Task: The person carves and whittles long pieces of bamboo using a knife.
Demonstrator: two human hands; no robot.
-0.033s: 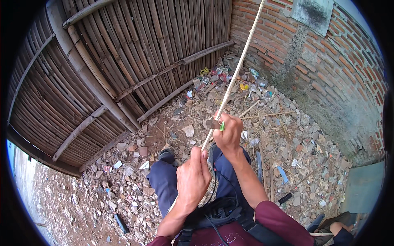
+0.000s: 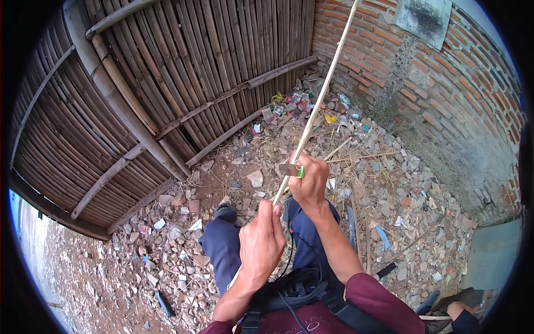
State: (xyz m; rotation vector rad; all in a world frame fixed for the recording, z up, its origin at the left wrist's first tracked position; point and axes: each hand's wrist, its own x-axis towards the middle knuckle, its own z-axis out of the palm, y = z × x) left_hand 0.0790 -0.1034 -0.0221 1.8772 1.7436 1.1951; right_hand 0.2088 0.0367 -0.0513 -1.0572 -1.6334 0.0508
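Observation:
A long, pale strip of split bamboo or wood (image 2: pixel 318 108) runs slantwise from beside my lap up past the top of the view. Lower down, my left hand (image 2: pixel 261 242) is closed around it, thumb pointing up along the strip. Higher up, my right hand (image 2: pixel 309 178) is closed on a small knife with a bright green handle (image 2: pixel 301 172). Its short, dark blade (image 2: pixel 287 169) lies across the strip. A thin pale curl shows beside the blade. Most of the knife's handle is hidden in my fist.
Rubble and litter (image 2: pixel 384 200) cover the ground around my legs. A bamboo-slat wall (image 2: pixel 194 50) stands at left, a brick wall (image 2: pixel 439 106) at right. A black-handled tool (image 2: pixel 385 270) lies to my right. Another person's arm (image 2: pixel 459 312) shows at lower right.

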